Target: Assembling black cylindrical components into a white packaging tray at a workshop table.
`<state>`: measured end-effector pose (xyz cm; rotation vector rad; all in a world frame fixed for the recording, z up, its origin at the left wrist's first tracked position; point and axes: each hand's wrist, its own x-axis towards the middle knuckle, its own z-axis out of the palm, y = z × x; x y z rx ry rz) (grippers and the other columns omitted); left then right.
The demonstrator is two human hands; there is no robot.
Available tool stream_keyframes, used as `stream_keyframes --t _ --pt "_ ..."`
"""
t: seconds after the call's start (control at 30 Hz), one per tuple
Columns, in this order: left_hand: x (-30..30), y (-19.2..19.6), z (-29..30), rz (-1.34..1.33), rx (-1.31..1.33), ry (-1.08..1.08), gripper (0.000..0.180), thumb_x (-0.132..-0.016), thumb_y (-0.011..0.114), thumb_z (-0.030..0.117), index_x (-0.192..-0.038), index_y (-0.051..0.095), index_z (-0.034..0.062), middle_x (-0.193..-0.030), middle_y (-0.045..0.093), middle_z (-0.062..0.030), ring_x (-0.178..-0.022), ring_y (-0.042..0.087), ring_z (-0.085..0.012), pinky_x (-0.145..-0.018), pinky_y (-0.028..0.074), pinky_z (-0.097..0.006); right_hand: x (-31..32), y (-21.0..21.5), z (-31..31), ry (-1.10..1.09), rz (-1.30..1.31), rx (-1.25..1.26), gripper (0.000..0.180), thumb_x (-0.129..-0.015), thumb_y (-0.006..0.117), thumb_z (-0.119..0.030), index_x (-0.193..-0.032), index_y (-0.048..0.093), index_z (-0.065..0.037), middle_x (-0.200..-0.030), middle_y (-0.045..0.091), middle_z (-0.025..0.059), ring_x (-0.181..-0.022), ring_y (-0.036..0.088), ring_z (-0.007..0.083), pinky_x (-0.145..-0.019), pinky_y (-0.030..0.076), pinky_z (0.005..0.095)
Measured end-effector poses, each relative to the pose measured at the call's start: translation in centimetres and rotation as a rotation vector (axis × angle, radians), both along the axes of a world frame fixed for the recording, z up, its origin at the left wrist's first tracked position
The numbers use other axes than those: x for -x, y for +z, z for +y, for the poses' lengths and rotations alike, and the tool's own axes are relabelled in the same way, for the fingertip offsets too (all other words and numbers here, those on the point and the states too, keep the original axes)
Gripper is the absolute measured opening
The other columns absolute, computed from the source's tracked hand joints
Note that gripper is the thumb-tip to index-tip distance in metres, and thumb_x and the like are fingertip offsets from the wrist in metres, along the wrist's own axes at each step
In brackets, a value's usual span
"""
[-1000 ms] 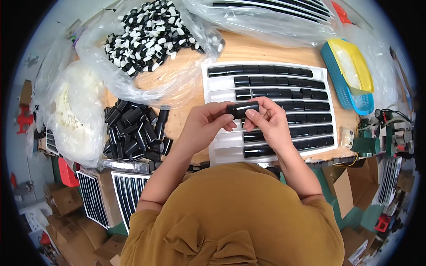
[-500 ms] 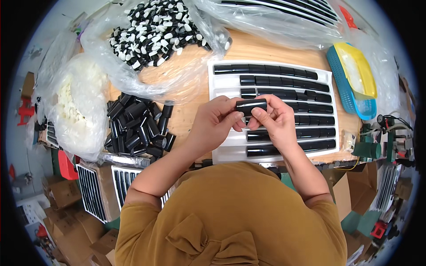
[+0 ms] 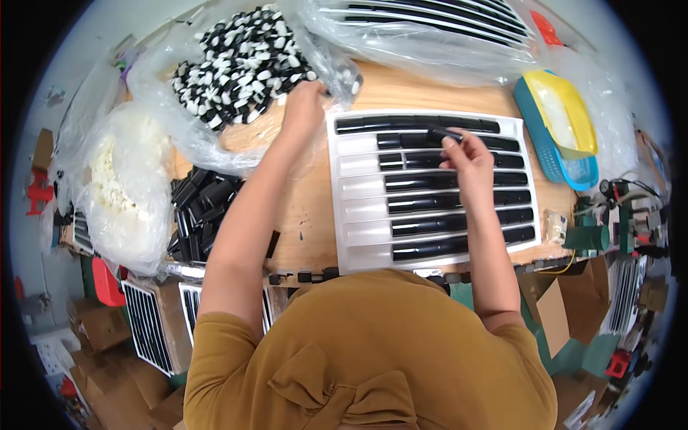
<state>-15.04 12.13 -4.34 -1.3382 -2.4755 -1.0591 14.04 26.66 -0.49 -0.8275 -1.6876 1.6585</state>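
1. The pale wooden worktable (image 3: 401, 89) carries everything; it is crowded on all sides of the white slotted plastic tray (image 3: 430, 188), which lies flat at its near middle.
2. The tray has rows of long slots. Most rows already hold glossy black elongated plastic pieces (image 3: 459, 202), but the left ends of several rows show bare white, so the filling looks well along and not finished.
3. Left of the tray, beyond the table's far left corner, a clear plastic bag of small black-and-white plastic parts (image 3: 240, 57) lies open, and a second clear bag of white parts (image 3: 118, 186) lies nearer the edge.
4. Between that white bag and the tray sits a loose heap of black rectangular plastic pieces (image 3: 204, 211), a large stock not yet used.
5. Right of the tray rests a blue plastic basket with a yellow tray inside it (image 3: 562, 125).
6. The left hand (image 3: 304, 107) reaches to the mouth of the black-and-white parts bag; whether its fingers grasp anything I cannot tell.
7. The right hand (image 3: 469, 154) pinches one small black plastic strip (image 3: 444, 133) between thumb and fingertips, just over the tray's second row.
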Motion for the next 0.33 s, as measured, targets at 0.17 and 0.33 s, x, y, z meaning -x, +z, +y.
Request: stream_keyframes --t 0.17,0.33 --pt "3.4 -3.4 2.9 0.261 0.350 0.018 0.025 -0.087 0.046 0.013 -0.109 0.056 0.0174 -0.137 0.040 -0.0147 -0.103 0.056 -0.0362 -0.083 0.049 -0.046 -2.9 -1.2 9.4 -0.421 -0.022 -0.212 0.035 -0.081 0.073 -0.011 -0.105 0.050 0.000 -0.076 0.060 0.0061 -0.063 0.061 0.0126 -0.052 0.050 0.0243" --pt "4.0 -4.4 3.9 0.275 0.335 0.034 0.032 -0.085 0.053 0.016 -0.117 0.056 0.0180 -0.140 0.037 -0.0134 -0.105 0.056 -0.0372 -0.087 0.049 -0.046 -7.1 -4.1 18.5 -0.682 -0.414 -0.532 0.032 -0.079 0.075 -0.019 -0.100 0.056 -0.005 -0.082 0.069 0.0127 -0.062 0.067 0.0245 -0.062 0.054 0.0352"
